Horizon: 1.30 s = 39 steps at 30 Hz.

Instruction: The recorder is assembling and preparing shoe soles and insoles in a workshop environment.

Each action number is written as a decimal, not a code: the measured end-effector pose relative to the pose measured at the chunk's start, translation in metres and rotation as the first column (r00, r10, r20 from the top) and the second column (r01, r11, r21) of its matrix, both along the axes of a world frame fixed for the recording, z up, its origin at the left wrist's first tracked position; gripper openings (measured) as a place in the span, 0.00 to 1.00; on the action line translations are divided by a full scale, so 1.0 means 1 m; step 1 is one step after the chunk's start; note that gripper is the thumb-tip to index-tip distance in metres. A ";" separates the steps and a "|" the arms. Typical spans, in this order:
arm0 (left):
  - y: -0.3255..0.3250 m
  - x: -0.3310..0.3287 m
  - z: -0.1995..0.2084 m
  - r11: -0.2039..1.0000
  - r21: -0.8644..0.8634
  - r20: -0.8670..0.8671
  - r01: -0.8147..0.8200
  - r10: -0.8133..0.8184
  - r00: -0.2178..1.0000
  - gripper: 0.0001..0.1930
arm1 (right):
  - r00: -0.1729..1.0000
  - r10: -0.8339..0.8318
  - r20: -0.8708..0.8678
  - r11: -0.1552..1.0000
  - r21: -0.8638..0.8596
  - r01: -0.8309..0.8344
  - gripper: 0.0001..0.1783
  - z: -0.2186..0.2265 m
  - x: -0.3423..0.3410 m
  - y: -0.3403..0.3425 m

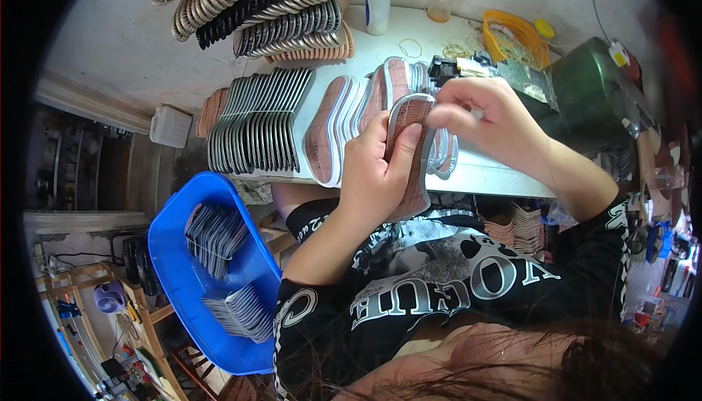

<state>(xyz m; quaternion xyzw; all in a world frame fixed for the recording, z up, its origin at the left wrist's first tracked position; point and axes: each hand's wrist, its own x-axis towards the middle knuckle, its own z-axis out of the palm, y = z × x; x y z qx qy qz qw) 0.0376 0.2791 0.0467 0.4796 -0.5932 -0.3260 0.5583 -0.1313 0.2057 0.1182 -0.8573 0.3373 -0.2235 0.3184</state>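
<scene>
My left hand (376, 174) grips a shoe insole (411, 112) upright over the table's front edge, thumb across its face. The insole is brown with a woven look and a silver-grey rim. At its upper right edge is my right hand (475, 108), fingers curled and thumb drawn toward them; whatever they pinch is too small or hidden to make out. Just behind both hands stands a row of similar insoles (327, 134), brown-faced with pale rims. To their left, a dense row of dark-edged insoles (256, 126) leans together.
A white table (497, 170) carries a white bottle (377, 9), a red-tipped glue bottle (442, 4), a yellow basket (504, 24) of rubber bands and a dark green machine (592, 83). More insoles are stacked at the back left. A blue tub (172, 255) with insole bundles sits at my left.
</scene>
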 end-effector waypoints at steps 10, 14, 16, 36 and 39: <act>-0.008 0.022 -0.030 0.979 0.106 -0.697 0.174 -0.052 0.715 0.18 | 0.935 0.196 -0.297 0.959 0.257 -0.120 0.14 0.020 0.054 -0.054; -0.007 0.039 -0.040 0.950 0.240 -0.834 0.198 0.097 0.543 0.20 | 0.859 0.140 -0.493 0.971 0.237 -0.023 0.27 0.001 0.071 -0.132; -0.001 0.057 -0.042 0.946 0.206 -0.875 0.251 0.063 0.480 0.20 | 0.809 0.041 -0.587 0.953 0.266 0.144 0.29 -0.006 0.088 -0.176; -0.007 0.079 -0.062 0.993 -0.012 -0.993 0.121 -0.026 0.116 0.25 | 0.912 -0.405 -0.066 0.869 0.281 0.406 0.45 -0.053 0.094 -0.217; -0.003 0.072 -0.055 0.986 -0.028 -0.993 0.162 -0.046 0.105 0.26 | 0.948 -0.309 0.077 0.932 0.226 0.285 0.42 -0.015 0.098 -0.133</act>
